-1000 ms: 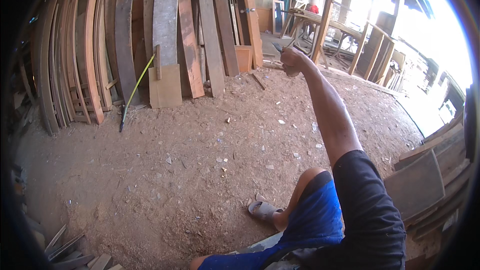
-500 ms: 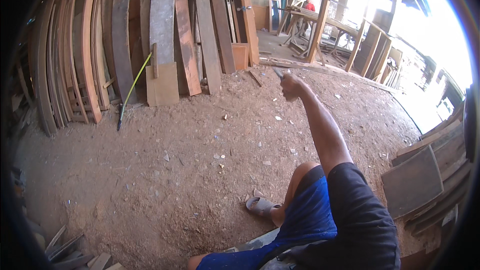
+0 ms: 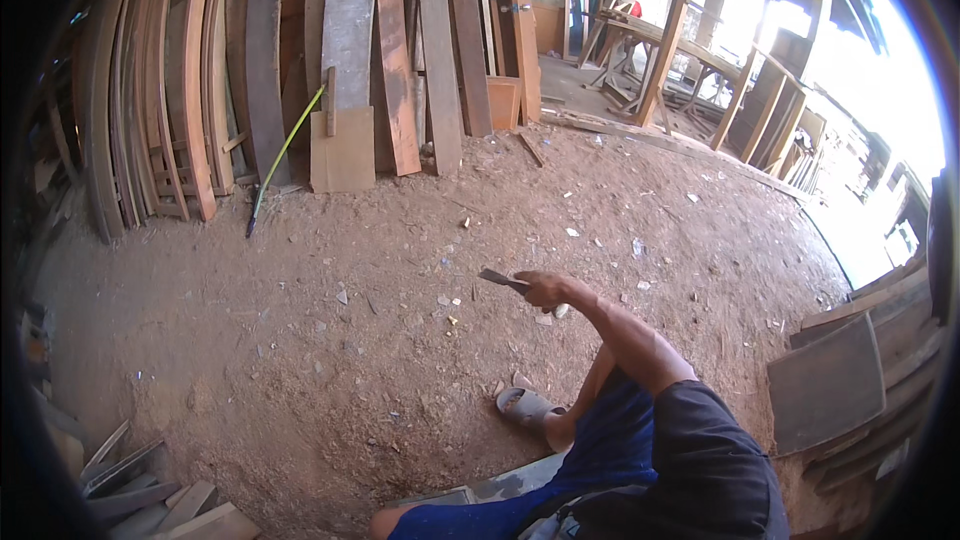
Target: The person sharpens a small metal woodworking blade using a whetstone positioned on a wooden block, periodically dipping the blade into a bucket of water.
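Observation:
My right hand (image 3: 545, 290) is closed around a short hand tool with a dark, flat blade (image 3: 503, 281). The blade points out to the left, over the dirt floor, and a pale end, seemingly of its handle, shows below the fist. From the lower right my arm reaches forward in a dark sleeve, bent above my knee. Nothing else touches this hand. My left hand lies outside the picture. Below the right hand is my sandalled foot (image 3: 527, 408), on the ground.
Long wooden planks (image 3: 440, 70) lean upright along the far left. A yellow-green strip (image 3: 287, 150) rests against them. Wood offcuts (image 3: 170, 510) lie at the lower left, and stacked boards (image 3: 830, 385) at the right. Behind a wooden post (image 3: 668, 35) someone in red is by a workbench (image 3: 690, 50).
My right hand has come down and back toward me from its outstretched position, still holding the tool. The blade now shows more fully. The view has shifted slightly.

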A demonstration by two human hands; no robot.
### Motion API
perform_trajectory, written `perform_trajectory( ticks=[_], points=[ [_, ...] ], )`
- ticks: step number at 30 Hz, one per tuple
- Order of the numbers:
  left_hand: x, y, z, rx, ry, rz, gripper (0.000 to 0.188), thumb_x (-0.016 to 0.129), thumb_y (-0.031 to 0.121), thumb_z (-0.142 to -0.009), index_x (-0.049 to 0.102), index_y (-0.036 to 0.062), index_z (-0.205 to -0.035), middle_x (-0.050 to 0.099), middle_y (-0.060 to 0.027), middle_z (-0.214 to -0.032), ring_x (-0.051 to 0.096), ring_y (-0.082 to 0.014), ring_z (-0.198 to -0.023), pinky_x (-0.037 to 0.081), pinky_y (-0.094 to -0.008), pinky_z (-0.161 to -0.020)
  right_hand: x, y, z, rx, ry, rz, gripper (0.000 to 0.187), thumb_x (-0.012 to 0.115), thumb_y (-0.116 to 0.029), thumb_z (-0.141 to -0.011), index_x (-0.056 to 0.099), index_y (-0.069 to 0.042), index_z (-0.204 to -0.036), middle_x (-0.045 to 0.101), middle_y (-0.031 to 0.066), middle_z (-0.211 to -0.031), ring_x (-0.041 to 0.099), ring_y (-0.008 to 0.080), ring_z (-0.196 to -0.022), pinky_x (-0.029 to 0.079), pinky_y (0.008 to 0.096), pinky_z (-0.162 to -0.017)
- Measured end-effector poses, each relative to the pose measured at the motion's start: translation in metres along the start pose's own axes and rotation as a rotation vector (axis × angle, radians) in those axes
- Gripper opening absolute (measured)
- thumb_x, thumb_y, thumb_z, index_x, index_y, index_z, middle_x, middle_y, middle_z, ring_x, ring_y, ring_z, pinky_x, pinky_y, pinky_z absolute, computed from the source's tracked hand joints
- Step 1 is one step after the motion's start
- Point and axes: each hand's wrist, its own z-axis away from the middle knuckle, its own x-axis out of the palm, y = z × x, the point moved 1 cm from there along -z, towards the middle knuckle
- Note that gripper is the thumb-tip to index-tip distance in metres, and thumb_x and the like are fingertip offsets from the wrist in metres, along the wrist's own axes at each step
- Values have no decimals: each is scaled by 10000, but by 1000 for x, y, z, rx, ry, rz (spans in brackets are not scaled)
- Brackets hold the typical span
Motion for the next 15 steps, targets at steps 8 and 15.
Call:
perform_trajectory(
  ticks=[8, 15],
  points=[
    [-3, -10, 7, -34, 27, -5, 466, 606, 210, -915, 512, -28, -1305, 582, -227, -1267, 580, -389, -1115, 453, -467, -955, 20, -39, 15, -182, -181, 112, 632, 484, -113, -896, 359, -72, -1514, 650, 171, -935, 665, 257, -738, 542, 406, -576],
    [-1, -19, 19, -83, 60, 16, 481, 623, 208, -908, 511, -44, -1301, 581, -235, -1270, 581, -394, -1117, 454, -467, -957, 21, -20, 16, -178, -184, 33, 679, 487, -150, -931, 272, -67, -1569, 655, 155, -916, 650, 226, -717, 544, 392, -579]
  ],
)
